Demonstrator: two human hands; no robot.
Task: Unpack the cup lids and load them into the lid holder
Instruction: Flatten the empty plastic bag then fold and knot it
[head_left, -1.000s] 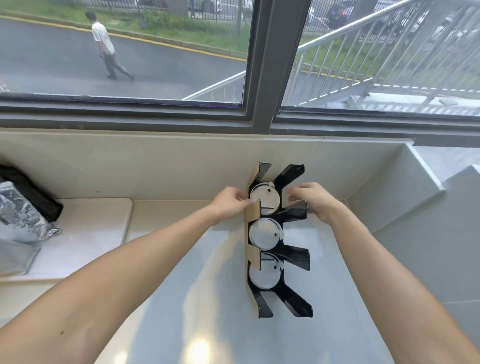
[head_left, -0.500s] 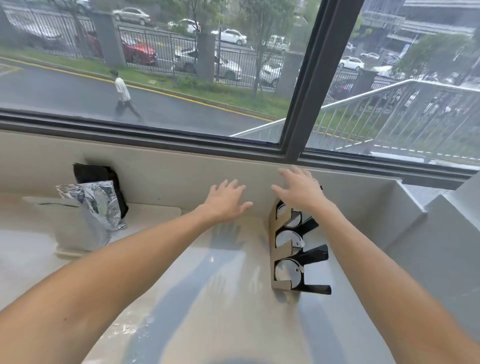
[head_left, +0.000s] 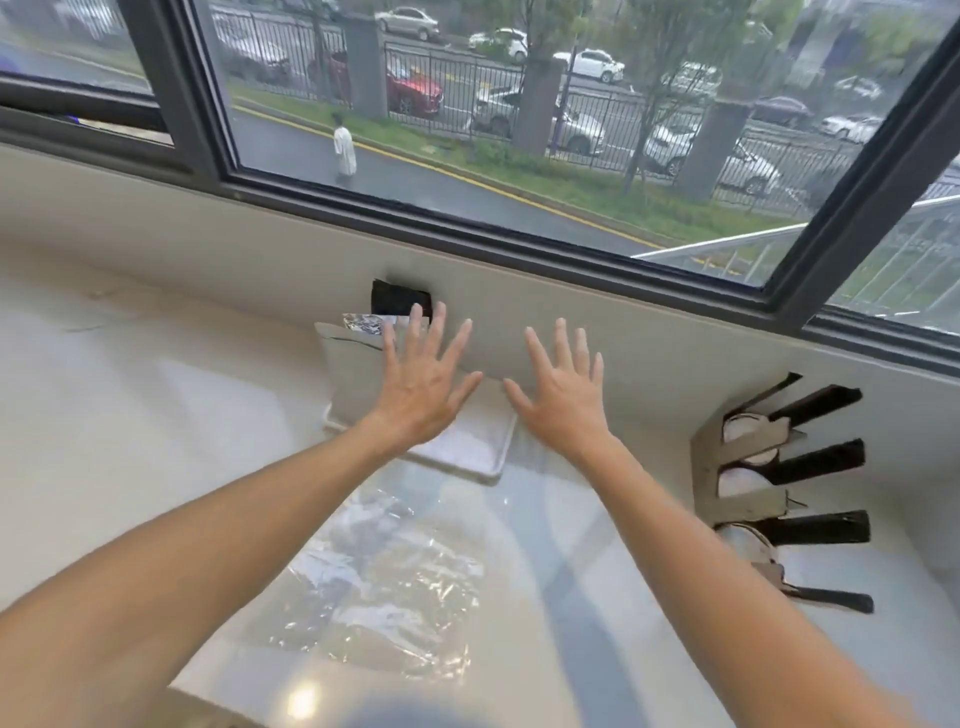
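The lid holder (head_left: 748, 499), cardboard with black dividers, stands at the right against the counter's wall. White cup lids (head_left: 740, 478) fill its slots. My left hand (head_left: 423, 379) and my right hand (head_left: 563, 387) hover side by side above the counter's middle, palms down, fingers spread, holding nothing. Both are well left of the holder. A crumpled clear plastic wrapper (head_left: 384, 582) lies flat on the counter below my forearms.
A white tray (head_left: 467, 447) sits under my left hand by the back wall, with a grey bag (head_left: 353, 369), a foil pouch (head_left: 363, 325) and a black item (head_left: 400, 300) on it. A large window runs above the counter. A raised ledge is at far right.
Both hands have left the lid holder and moved left, with fingers spread. The view has swung left, so the holder now sits at the right edge and the wrapper shows.
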